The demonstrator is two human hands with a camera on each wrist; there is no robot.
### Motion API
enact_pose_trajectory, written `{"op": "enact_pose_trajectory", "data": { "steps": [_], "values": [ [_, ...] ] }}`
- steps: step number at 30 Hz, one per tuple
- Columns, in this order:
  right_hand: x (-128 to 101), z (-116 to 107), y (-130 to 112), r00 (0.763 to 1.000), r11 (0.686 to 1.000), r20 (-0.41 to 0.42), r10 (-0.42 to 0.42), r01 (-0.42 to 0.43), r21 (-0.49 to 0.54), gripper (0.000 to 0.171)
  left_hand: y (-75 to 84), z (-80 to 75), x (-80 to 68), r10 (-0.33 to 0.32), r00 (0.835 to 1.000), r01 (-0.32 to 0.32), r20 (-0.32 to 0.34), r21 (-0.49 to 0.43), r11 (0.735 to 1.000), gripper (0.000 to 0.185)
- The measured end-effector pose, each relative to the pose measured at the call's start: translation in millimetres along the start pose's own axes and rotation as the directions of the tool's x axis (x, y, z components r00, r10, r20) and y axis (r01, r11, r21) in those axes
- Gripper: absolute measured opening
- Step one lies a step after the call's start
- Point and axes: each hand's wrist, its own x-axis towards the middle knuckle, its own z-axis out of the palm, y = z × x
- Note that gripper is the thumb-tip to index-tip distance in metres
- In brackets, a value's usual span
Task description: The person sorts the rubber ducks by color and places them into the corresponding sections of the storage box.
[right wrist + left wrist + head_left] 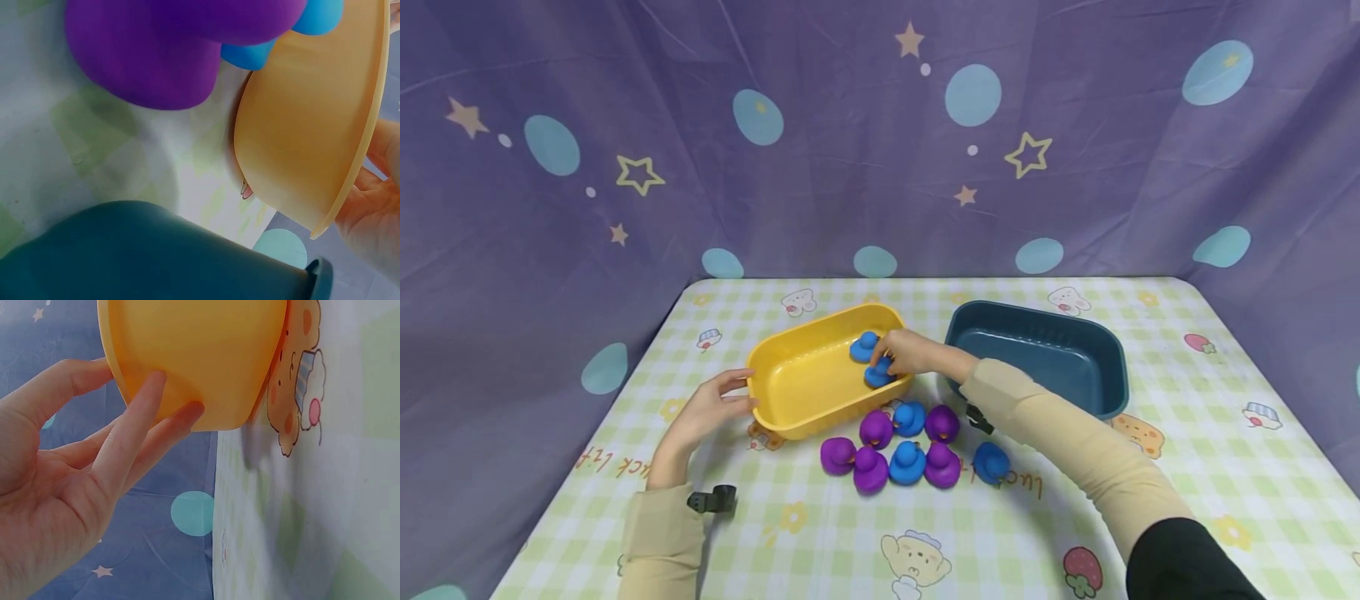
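Note:
My left hand (709, 410) steadies the left end of a yellow basin (805, 427). In the left wrist view one digit crosses the rim while other fingers (145, 403) lie against the outer wall. Reaching over the basin's right end, my right hand (913, 352) pinches a blue rubber duck (877, 377) inside it, low by the near wall. Another blue duck (864, 346) sits just behind that one. From the right wrist view, the basin's wall (306, 137) hides the fingertips of my right hand (375, 203) and the pinched duck.
A dark teal basin (1037, 315) stands to the right, partly under my right forearm. Several purple ducks (870, 472) and some blue ducks (907, 464) cluster in front of the yellow basin. One blue duck (992, 463) lies apart, right of the cluster. A checked cloth (820, 542) covers the table.

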Motion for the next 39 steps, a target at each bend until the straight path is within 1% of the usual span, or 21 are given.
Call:
{"op": "enact_pose_trajectory", "data": {
  "steps": [5,9,17,26,29,39],
  "values": [
    [-0.2,0.1,-1.1,1.0,1.0,0.007,0.014,-0.014,0.008,0.024,-1.1,0.0,0.1,-0.005,1.0,0.005,0.002,-0.001,1.0,0.058],
    [-1.9,-2.5,-3.3,1.0,0.999,0.0,0.024,-0.024,0.038,0.023,-0.1,-0.1,0.0,-0.004,1.0,0.004,0.0,0.004,1.0,0.058],
    [-10.3,-9.9,-11.0,0.999,0.998,-0.045,0.019,-0.016,0.066,0.022,0.3,0.0,0.2,-0.001,1.0,0.001,0.005,-0.002,1.0,0.057],
    [-25.7,-13.7,-15.5,0.991,0.995,-0.129,-0.036,0.047,0.084,0.022,0.2,0.2,0.2,-0.006,1.0,0.006,0.001,0.009,1.0,0.058],
    [-32.3,-15.1,-16.6,0.988,0.993,-0.148,-0.044,0.06,0.106,0.023,0.5,0.2,0.9,-0.011,1.0,0.011,0.001,0.012,1.0,0.058],
    [-53.2,-14.6,-24.2,0.979,0.988,-0.201,-0.028,0.058,0.146,0.024,-0.9,0.5,1.5,-0.012,1.0,0.012,0.001,0.012,1.0,0.058]
  ]
}}
